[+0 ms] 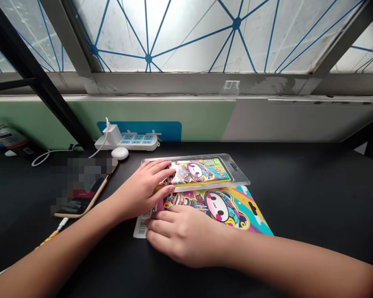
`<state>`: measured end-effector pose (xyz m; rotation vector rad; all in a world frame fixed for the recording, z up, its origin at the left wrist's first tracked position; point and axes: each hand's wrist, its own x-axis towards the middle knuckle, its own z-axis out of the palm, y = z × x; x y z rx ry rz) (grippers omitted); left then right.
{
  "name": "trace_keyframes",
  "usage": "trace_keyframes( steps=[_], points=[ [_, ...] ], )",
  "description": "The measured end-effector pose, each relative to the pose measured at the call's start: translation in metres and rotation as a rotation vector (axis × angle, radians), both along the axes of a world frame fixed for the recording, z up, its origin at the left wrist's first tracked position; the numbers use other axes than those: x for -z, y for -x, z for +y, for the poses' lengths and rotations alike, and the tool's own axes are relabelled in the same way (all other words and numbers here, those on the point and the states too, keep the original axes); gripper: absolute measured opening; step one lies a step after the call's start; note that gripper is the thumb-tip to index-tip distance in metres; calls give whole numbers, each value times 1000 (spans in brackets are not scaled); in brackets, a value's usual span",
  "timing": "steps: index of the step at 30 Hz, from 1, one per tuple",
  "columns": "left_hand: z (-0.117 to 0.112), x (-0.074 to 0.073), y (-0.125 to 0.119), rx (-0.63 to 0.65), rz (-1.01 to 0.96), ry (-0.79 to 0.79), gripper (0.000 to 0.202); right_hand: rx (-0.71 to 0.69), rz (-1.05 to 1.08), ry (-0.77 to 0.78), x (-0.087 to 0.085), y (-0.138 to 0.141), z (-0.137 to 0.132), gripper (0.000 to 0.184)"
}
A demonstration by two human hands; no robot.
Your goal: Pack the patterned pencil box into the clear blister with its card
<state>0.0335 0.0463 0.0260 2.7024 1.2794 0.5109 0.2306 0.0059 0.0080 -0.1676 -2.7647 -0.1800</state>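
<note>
A clear plastic blister tray [240, 179] lies on the black desk, with a flat, brightly printed pack [199, 170] showing a white-faced cartoon figure inside it. Across the tray's left end rests my left hand [149, 182], fingers stretched out over the pack and thumb apart. Nearer to me, a larger printed backing card [257, 219] bears the same cartoon and lies partly under the tray. My right hand [186, 236] is closed at the card's left end, fingers curled beside a white barcode area [142, 227]. Its fingertips are partly hidden.
To the left lies a phone [90, 198], partly pixelated, with a cable plugged in. Behind it are a white round case [119, 153] and a power strip [139, 142] with a charger. A bottle [10, 136] lies at the far left, near a black slanted post [49, 89].
</note>
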Motion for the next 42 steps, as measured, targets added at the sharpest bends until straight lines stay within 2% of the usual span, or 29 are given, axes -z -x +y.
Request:
trace_keyframes(
  steps=[4, 8, 12, 16, 19, 25, 31, 42],
  points=[
    [2, 0, 3, 29, 7, 0, 45, 30, -2, 169, 2, 0, 6, 31],
    [3, -1, 5, 37, 11, 20, 46, 18, 4, 305, -1, -1, 8, 30],
    [5, -2, 7, 25, 15, 74, 46, -56, 10, 418, -4, -2, 4, 25],
    [7, -4, 7, 5, 25, 84, 45, -166, 18, 447, -1, -2, -5, 30],
    [7, -3, 7, 2, 27, 76, 46, -167, -27, 427, 0, -1, -6, 33],
    [6, 0, 8, 21, 44, 46, 46, -34, -44, 295, 0, -4, 11, 34],
    [7, -1, 11, 64, 78, 36, 62, -92, -41, 149, 1, -6, 16, 37],
    [10, 2, 14, 70, 59, 31, 52, -105, 121, -47, 5, -3, 32, 36]
  ],
)
